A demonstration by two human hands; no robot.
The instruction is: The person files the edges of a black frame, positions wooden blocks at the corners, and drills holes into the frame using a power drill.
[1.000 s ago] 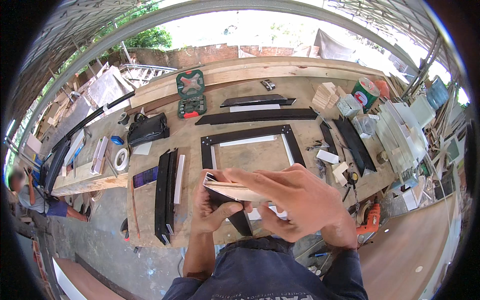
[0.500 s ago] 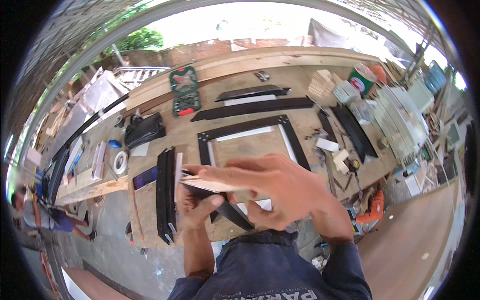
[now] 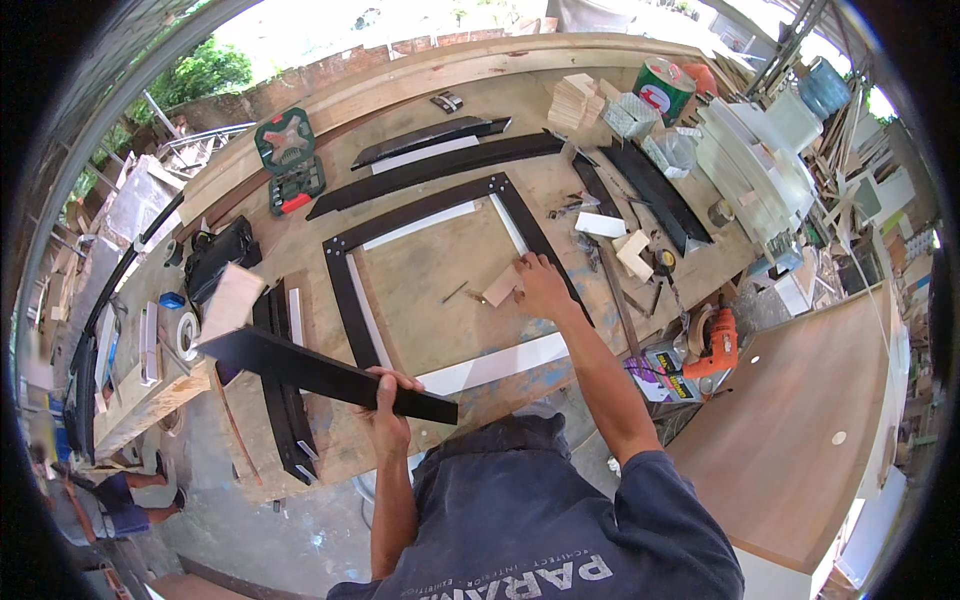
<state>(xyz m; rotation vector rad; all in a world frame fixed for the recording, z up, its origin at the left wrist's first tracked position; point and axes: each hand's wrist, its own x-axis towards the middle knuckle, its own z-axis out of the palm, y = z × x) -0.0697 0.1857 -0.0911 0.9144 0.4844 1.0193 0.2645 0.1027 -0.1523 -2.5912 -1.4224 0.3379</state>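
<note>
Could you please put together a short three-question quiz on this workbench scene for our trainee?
1. Which hand grips the long black strip?
2. True or false: the right hand rests on the orange power tool.
3. The small wooden block lies: A) inside the black frame, B) on the green tool case, C) on the brown panel.

Key
1. The left hand.
2. False; it touches the small wooden block by the frame's right side.
3. A.

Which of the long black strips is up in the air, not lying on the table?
The black strip gripped by the left hand, tilted above the table's near edge. All the other black strips lie flat on the wood.
</note>
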